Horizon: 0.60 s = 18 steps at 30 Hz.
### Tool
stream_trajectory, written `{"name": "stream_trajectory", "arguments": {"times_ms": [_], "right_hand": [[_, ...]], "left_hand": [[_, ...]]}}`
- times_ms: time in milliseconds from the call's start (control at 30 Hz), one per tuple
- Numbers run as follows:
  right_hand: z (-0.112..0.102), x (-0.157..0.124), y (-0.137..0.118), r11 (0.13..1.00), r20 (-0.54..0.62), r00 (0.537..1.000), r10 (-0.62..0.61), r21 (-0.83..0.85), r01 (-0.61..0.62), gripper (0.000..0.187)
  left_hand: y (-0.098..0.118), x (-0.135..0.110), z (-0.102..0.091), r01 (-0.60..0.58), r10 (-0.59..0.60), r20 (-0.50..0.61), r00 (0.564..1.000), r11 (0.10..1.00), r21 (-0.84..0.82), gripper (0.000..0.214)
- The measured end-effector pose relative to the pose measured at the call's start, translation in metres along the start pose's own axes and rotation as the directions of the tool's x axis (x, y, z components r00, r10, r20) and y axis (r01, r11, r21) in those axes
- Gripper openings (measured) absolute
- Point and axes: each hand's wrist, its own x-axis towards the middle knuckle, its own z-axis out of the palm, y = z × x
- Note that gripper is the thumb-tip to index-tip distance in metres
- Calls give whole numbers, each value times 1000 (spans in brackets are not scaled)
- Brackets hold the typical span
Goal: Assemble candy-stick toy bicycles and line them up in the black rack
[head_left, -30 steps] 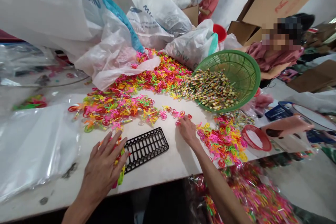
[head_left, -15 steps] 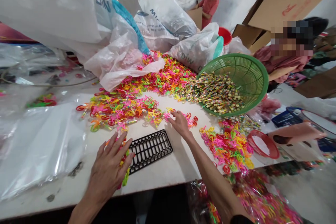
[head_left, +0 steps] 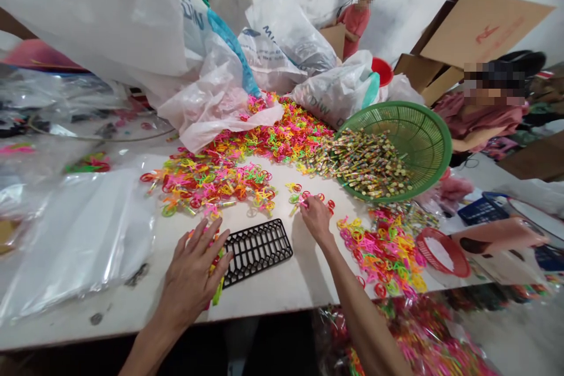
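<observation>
My left hand (head_left: 194, 267) rests with its fingers stretched out over several brightly coloured plastic pieces (head_left: 217, 292) at the left end of a black slotted tray (head_left: 258, 251). The palm hides most of those pieces. Beyond the tray's right end, my right hand (head_left: 317, 218) is closed in a pinch on a small pink plastic piece (head_left: 302, 202). A few loose pieces with round, wheel-like ends (head_left: 294, 187) lie around its fingertips on the white table (head_left: 282, 296).
Heaps of coloured pieces (head_left: 220, 179) spread behind the tray, with another pile (head_left: 383, 252) at right. A green basket (head_left: 423, 135) tips out patterned sticks (head_left: 370, 161). Clear bags (head_left: 83, 235) lie left; a red basket (head_left: 458, 258) stands right. Two people are beyond the table.
My right hand has moved slightly right and its fingers have drawn together on a pink piece, away from the heap. My left hand keeps its place at the tray. The view has shifted slightly.
</observation>
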Motion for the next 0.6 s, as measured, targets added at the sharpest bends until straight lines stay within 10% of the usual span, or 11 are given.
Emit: {"name": "stream_trajectory", "arguments": {"times_ms": [400,600], "right_hand": [[7,-20,-5,808,187,970,153,542,-231,3],[12,-59,-54,329,363,913,-186,899,-291,10]], "left_hand": [[2,2,-3,29,-29,27,999,999,-18,37],[5,2,-8,84,-81,96,992,996,-32,40]]}}
